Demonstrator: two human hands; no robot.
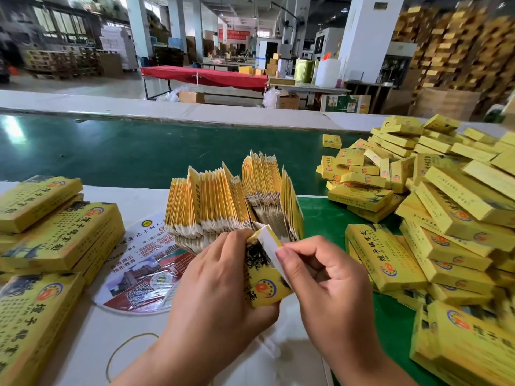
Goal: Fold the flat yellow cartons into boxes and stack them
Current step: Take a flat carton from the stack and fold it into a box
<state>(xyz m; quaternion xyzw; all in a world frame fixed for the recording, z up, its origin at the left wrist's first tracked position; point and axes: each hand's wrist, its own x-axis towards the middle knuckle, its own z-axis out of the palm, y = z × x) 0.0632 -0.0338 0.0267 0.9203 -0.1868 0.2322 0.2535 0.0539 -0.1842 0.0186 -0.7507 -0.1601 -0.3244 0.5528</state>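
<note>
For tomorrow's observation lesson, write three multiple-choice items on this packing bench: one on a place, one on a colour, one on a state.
1. Where does the upright bundle of flat yellow cartons stand?
A. behind the hands
B. on the red table
C. on the floor

2. What colour is the conveyor belt?
A. blue
B. green
C. grey

3. What is the yellow carton in the hands like?
A. crushed
B. sealed and stacked
C. held, white flap open

Answers: 1 A, it rises just beyond the fingers. 2 B, its surface is dark green. 3 C, left hand grips it while right hand pinches the flap.
</note>
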